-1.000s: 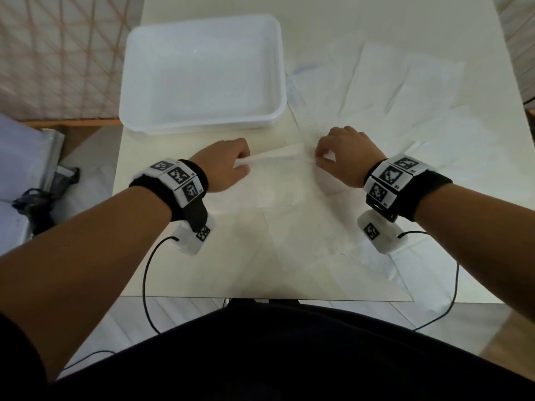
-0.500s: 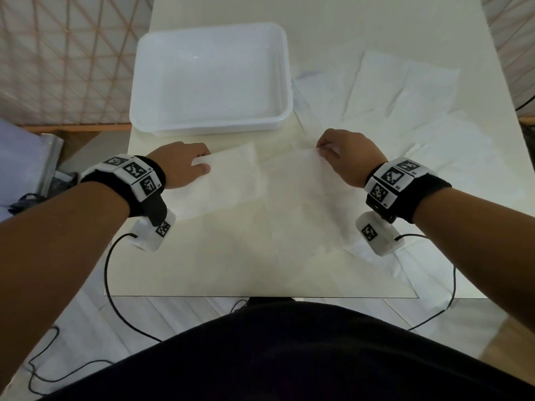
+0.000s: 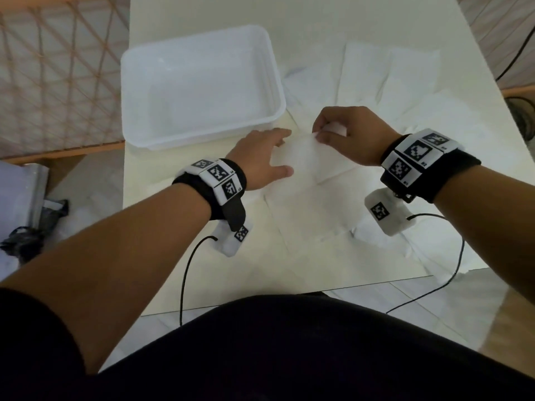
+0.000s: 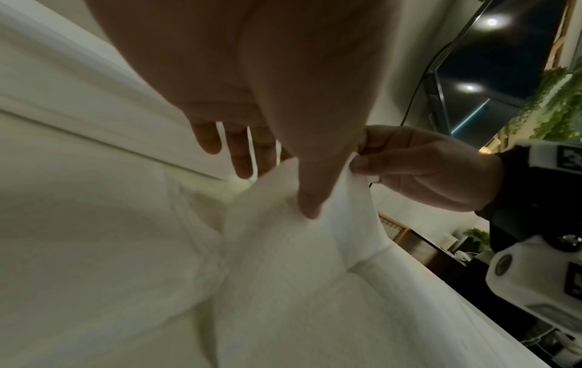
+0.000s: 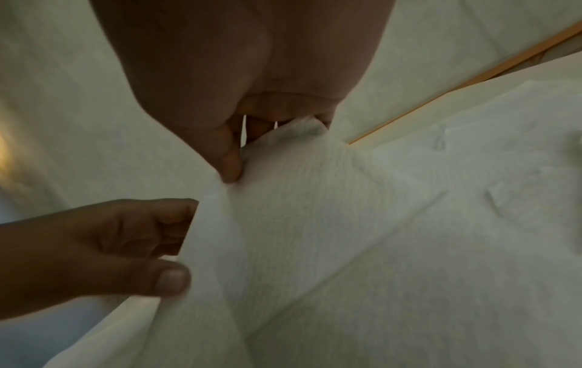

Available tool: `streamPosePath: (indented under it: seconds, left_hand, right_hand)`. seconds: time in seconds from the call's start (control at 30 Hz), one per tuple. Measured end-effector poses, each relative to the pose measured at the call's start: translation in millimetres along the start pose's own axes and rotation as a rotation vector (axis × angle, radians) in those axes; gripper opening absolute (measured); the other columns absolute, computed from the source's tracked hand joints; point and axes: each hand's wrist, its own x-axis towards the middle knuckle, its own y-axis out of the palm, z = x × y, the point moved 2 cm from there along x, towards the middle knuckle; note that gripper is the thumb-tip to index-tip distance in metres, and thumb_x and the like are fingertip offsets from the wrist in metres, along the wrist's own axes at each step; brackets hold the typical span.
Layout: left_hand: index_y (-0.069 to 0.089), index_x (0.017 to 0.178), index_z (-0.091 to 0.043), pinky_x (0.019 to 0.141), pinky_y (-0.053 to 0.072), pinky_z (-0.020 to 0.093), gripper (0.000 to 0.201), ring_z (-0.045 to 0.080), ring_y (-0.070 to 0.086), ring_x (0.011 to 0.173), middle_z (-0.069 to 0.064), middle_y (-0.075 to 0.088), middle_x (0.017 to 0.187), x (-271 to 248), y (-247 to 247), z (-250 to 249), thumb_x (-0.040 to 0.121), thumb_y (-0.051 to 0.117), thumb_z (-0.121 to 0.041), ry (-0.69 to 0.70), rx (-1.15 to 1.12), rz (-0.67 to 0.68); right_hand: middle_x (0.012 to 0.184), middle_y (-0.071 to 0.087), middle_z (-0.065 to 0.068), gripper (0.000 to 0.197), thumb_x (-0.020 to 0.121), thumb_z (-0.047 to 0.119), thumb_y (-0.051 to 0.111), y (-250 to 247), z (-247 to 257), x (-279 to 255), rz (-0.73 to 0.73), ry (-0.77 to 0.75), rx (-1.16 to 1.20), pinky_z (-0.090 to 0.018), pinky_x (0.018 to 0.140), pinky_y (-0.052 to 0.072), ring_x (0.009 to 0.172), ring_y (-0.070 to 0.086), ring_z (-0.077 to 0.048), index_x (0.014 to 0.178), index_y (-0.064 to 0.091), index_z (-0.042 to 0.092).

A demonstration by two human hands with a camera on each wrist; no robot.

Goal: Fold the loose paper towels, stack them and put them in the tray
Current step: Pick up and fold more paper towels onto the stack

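A white paper towel (image 3: 301, 157) (image 4: 283, 249) (image 5: 299, 211) is lifted at its far edge over other flat towels at the table's middle. My right hand (image 3: 315, 134) (image 4: 356, 161) (image 5: 236, 171) pinches its far right corner between thumb and fingers. My left hand (image 3: 285, 151) (image 4: 277, 191) (image 5: 179, 249) is at the towel's left edge. Its thumb lies on the near face, its fingers are spread behind, and it has no grip. The white plastic tray (image 3: 199, 138) stands at the far left with nothing in it. Several loose towels (image 3: 390, 76) lie spread at the far right.
The cream table (image 3: 202, 270) ends close to my body, and towels hang over its near right edge (image 3: 405, 256). Sensor cables (image 3: 185, 273) dangle from both wrists over the front edge. A lattice screen (image 3: 58, 68) stands left of the table.
My left hand carried a folded towel to the left, let it go, and has come back right to the raised towel. My right hand has lifted its corner slightly.
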Motion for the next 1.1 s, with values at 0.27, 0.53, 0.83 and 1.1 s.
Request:
streamPosePath:
  seconds: [0.27,0.53,0.83,1.1]
  left_hand:
    - [0.065,0.088,-0.023,0.081,0.039,0.034,0.016,0.018,0.051,0.088,-0.006,0.059,0.089,-9,-4,-14,0.085,0.065,-0.039,0.075,0.059,-0.287]
    - [0.069,0.099,-0.026,0.085,0.037,0.030,0.020,0.017,0.051,0.097,-0.008,0.063,0.104,-34,42,-20,0.082,0.070,-0.037,0.101,0.036,-0.183]
    - [0.068,0.110,-0.026,0.099,0.029,0.030,0.055,0.015,0.043,0.119,-0.008,0.057,0.127,-56,75,-30,0.081,0.051,-0.070,-0.022,0.076,-0.142]
    - [0.000,0.152,-0.005,0.121,0.002,0.037,0.070,0.023,-0.007,0.148,0.011,-0.006,0.161,-32,100,-34,0.101,0.034,-0.040,-0.125,0.184,0.040]
  right_hand:
    - [0.087,0.061,0.008,0.009,0.088,0.021,0.063,-11,-21,-25,-0.108,-0.103,0.006,-0.023,0.081,0.039,0.086,0.052,-0.007,0.094,0.070,0.020]
    - [0.096,0.065,0.004,0.009,0.087,0.024,0.064,3,-45,-45,0.123,-0.151,-0.175,-0.036,0.084,0.041,0.093,0.050,-0.016,0.092,0.071,0.027]
    - [0.129,0.056,0.004,0.043,0.081,0.037,0.050,10,-50,-38,0.254,-0.127,-0.315,-0.038,0.100,0.029,0.119,0.043,-0.023,0.121,0.061,0.027]
    - [0.160,0.000,0.002,0.061,0.100,0.033,0.033,67,-29,-27,0.435,-0.172,-0.490,-0.043,0.118,0.005,0.148,-0.001,-0.023,0.152,0.004,0.021]
